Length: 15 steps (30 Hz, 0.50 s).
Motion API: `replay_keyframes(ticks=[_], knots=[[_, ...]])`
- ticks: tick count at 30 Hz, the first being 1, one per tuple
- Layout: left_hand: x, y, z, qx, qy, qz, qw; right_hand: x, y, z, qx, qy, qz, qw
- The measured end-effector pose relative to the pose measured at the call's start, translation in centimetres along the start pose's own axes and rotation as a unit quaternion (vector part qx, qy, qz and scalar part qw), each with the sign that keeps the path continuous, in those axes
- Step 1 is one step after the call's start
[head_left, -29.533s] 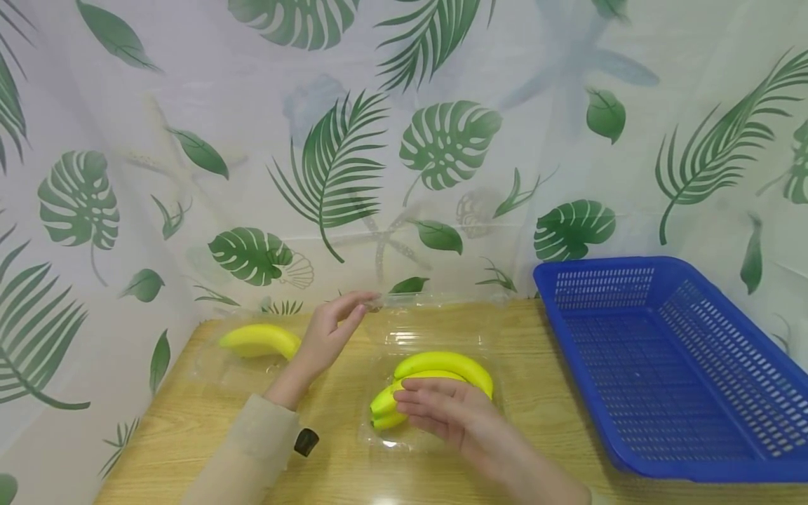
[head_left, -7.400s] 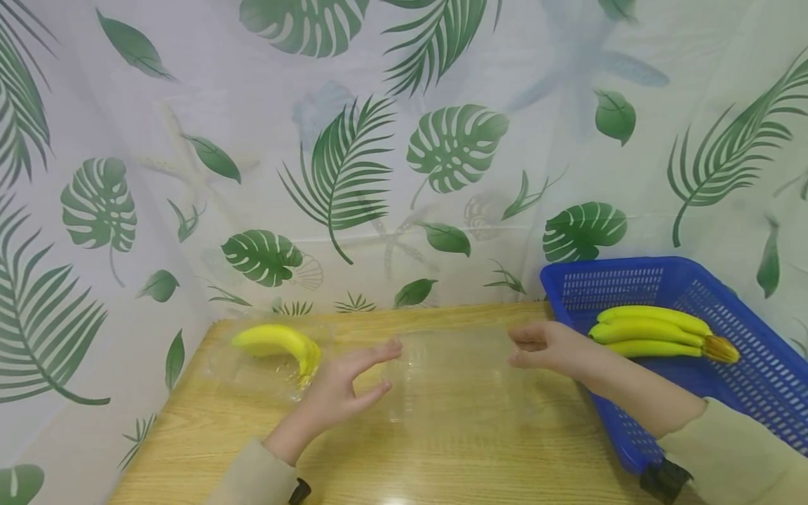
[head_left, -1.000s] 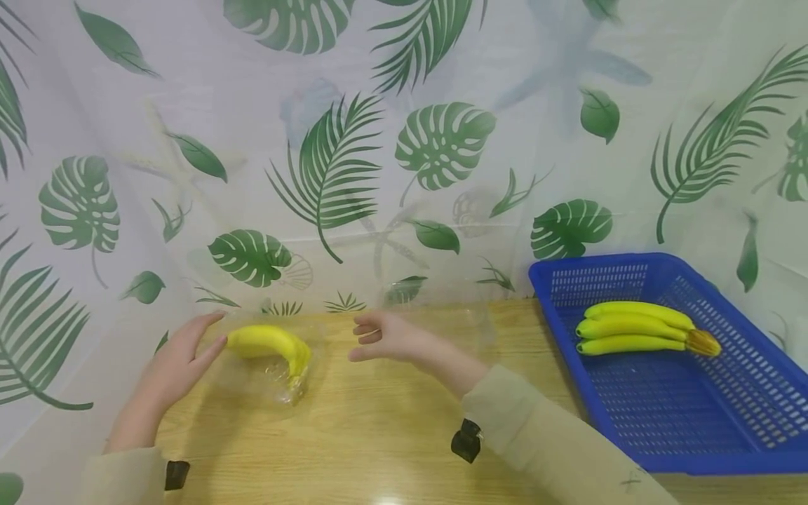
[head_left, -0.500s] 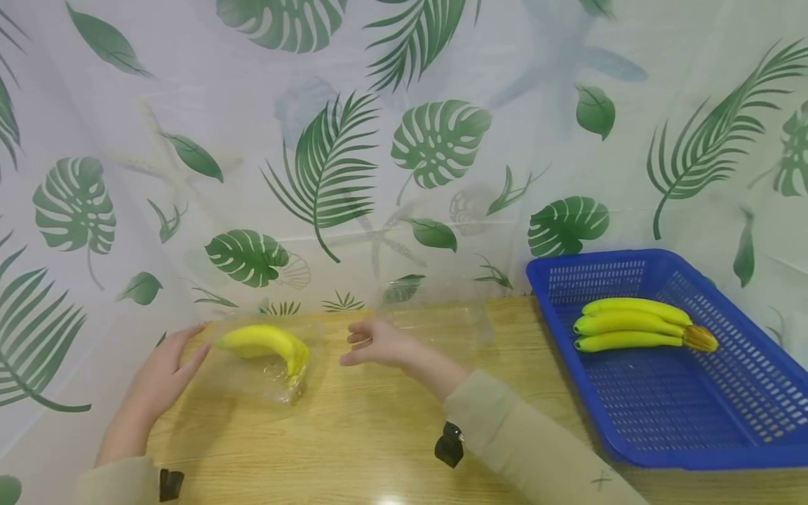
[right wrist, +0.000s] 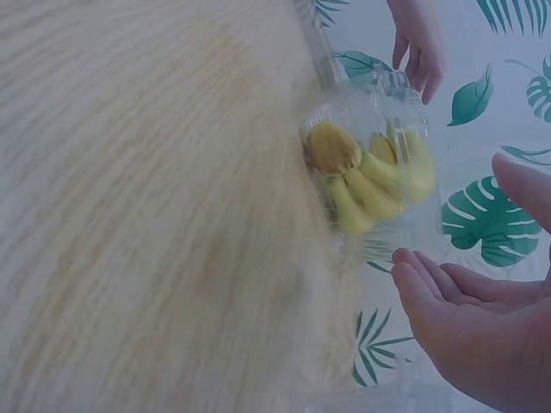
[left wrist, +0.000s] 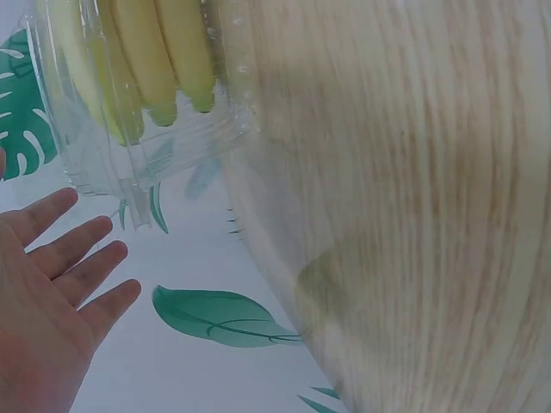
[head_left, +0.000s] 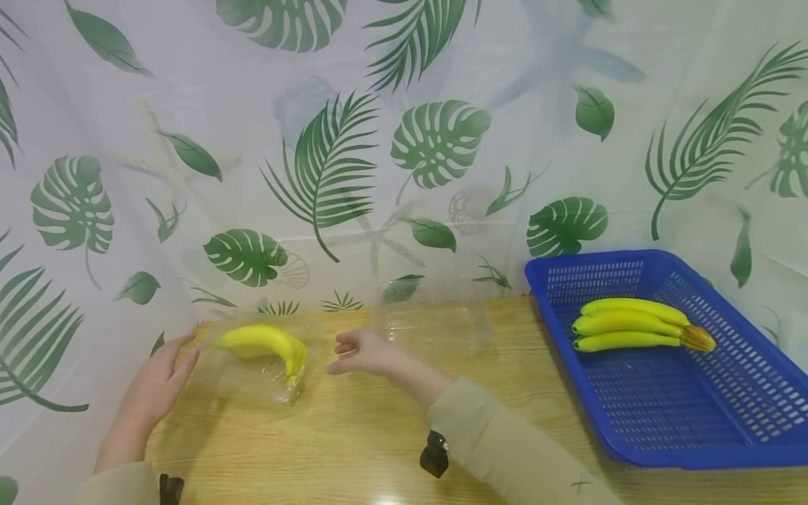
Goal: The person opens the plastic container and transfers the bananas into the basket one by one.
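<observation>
The left hand is empty, fingers loosely spread, just beside the left side of a clear box. The right hand – also holding nothing, fingers relaxed – hovers just right of it. The bananas lie inside that box, at the table's far left. Farther right stands a second box, then a blue basket holding another bunch.
</observation>
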State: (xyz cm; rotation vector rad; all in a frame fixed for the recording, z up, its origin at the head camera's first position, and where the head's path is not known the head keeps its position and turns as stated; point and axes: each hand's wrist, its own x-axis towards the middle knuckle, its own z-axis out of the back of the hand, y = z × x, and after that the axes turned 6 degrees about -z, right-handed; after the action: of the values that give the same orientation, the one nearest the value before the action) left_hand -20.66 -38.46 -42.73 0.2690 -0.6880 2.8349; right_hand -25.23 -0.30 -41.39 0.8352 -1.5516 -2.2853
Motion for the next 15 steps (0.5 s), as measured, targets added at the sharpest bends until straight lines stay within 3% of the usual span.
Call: replay_keyframes(ticks=[6, 15], knots=[[-0.1, 0.0, -0.4, -0.011, -0.003, 0.007, 0.9999, 0.5, -0.4, -1.1, -0.006, -0.019, -0.014, 0.9997], [0.1, 0.2, -1.1, -0.01, 0.019, 0.019, 0.9996, 1.2, -1.6, -2.7, 0.06, -0.045, -0.027, 0.9968]])
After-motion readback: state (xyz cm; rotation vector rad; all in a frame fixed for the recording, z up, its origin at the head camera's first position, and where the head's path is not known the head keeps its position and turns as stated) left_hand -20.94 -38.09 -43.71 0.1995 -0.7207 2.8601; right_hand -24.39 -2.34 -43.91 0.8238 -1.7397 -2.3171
